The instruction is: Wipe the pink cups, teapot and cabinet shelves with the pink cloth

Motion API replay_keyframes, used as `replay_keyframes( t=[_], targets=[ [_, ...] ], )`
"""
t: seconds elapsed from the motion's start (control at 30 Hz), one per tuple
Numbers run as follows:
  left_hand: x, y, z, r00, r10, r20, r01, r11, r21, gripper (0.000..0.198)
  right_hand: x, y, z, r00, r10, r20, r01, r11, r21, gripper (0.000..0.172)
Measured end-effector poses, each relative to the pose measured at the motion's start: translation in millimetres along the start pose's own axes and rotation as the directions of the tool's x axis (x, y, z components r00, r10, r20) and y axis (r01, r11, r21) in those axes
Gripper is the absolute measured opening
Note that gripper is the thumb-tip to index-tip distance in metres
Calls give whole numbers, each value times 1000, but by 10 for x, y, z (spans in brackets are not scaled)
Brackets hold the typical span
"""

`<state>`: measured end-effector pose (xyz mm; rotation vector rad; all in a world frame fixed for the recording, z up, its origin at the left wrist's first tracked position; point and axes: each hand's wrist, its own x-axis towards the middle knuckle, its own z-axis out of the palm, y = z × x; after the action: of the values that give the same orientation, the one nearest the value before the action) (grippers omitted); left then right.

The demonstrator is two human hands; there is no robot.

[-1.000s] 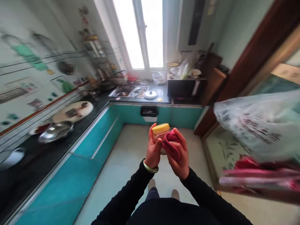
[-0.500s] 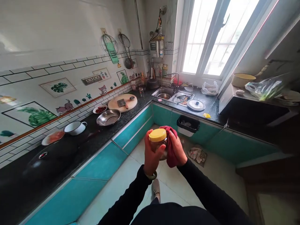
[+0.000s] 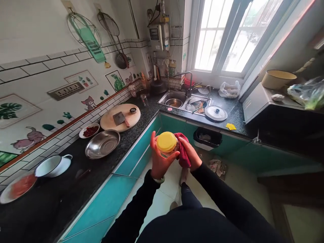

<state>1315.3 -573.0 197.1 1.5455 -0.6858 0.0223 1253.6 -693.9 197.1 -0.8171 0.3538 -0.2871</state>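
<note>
Daylight came through the window (image 3: 211,44), glass nearly blown out. Right-hand cabinets (image 3: 243,152) sat dim. Steel bowl (image 3: 102,145) showed glare. Yellow lid (image 3: 166,141) was crisp; plastic bag (image 3: 310,94) looked soft, frame edges stretched.

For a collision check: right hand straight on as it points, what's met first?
Likely the yellow-lidded jar, through the red cloth the right hand holds; depth is hard to judge.

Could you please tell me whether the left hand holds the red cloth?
No, the red cloth is in the right hand.
</note>
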Motion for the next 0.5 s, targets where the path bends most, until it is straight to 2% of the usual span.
replay_keyframes(
  t=[0.07, 0.1, 0.17, 0.23, 0.27, 0.33, 0.4, 0.43, 0.5],
  targets=[
    [361, -105, 110, 997, -51, 63, 56, 996, -76, 110, 308, -130, -109, 986, 127, 106, -128, 992, -3, 47],
    [535, -172, 194, 996, -69, 57, 76, 989, -123, 104, 470, -170, -148, 975, 158, 154, -162, 987, 14, 50],
    [871, -325, 392, 995, -94, -18, 89, 978, -188, 98, 818, -237, -213, 963, 153, 221, -171, 983, 66, 56],
    [1208, -472, 568, 993, -88, -75, 75, 984, -164, 98, 1195, -352, -303, 952, 150, 268, -179, 980, 85, 59],
    [1386, -531, 629, 996, -65, -68, 56, 990, -130, 98, 1388, -442, -370, 943, 164, 288, -194, 978, 77, 59],
    [1770, -610, 688, 1000, 6, 19, -5, 999, -53, 94, 1764, -685, -544, 935, 177, 308, -207, 976, 68, 57],
    [2183, -663, 698, 979, 104, 176, -113, 992, 47, 90, 2098, -965, -738, 936, 186, 297, -216, 974, 71, 54],
    [2389, -699, 705, 948, 156, 276, -193, 975, 112, 89, 2245, -1095, -824, 933, 208, 292, -237, 969, 66, 52],
    [2763, -820, 762, 843, 241, 481, -378, 901, 212, 74, 2498, -1300, -943, 909, 293, 295, -315, 949, 29, 49]
  ],
)
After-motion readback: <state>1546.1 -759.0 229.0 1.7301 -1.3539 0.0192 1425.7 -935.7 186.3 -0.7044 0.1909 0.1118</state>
